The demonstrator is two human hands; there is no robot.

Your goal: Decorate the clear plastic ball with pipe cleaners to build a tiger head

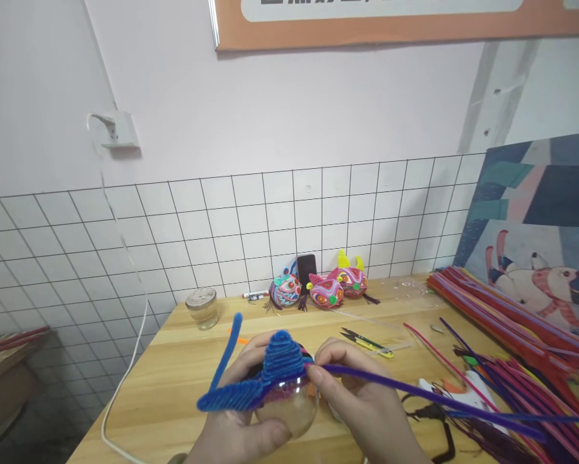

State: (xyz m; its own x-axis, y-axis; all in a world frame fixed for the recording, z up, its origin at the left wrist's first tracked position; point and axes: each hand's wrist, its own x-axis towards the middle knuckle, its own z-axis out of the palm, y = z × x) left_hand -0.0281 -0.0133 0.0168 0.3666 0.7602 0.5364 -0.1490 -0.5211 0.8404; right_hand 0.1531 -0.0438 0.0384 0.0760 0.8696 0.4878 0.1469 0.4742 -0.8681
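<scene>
Above the near part of the table, my left hand (244, 428) is wrapped round a clear round ball (289, 412). Blue pipe cleaners are coiled into a pointed hump (282, 361) on its top and a flat flap (231, 395) out to the left. From that side one loose blue pipe-cleaner end (228, 351) sticks up. My right hand (352, 393) pinches a long purple pipe cleaner (396, 382) against the ball's edge; its free length runs off to the right. Part of the ball's far side is hidden by my fingers.
Several pipe-cleaner animal heads (325, 291) and a phone (307, 270) stand by the tiled wall. A glass jar (202, 309) is at the back left. Yellow-handled snips (367, 343) lie behind my right hand. Bundles of pipe cleaners (526, 393) fill the right side.
</scene>
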